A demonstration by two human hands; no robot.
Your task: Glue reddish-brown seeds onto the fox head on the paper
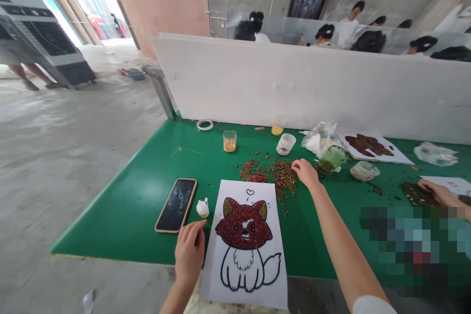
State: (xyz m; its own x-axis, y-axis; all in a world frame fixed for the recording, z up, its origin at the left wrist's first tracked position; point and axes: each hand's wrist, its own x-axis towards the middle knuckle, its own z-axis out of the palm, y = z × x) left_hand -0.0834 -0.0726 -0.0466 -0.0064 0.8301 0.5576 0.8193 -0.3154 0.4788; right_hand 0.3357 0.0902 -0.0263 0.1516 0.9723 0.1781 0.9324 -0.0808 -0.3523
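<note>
A white sheet with a fox drawing lies at the table's front edge. Red pieces cover the fox's head and greenish ones its ears; the body is bare outline. My left hand is beside the sheet's left edge, near a small white bottle, its fingers bent and thumb and forefinger apart, holding nothing visible. My right hand reaches to the right edge of a scattered pile of red and green beans, its fingertips pinched together; anything between them is too small to make out.
A phone lies at left. Behind the beans stand a cup of yellow grains and a white cup. Plastic bags, a green bottle and another picture lie to the right. Another person's hand is at far right.
</note>
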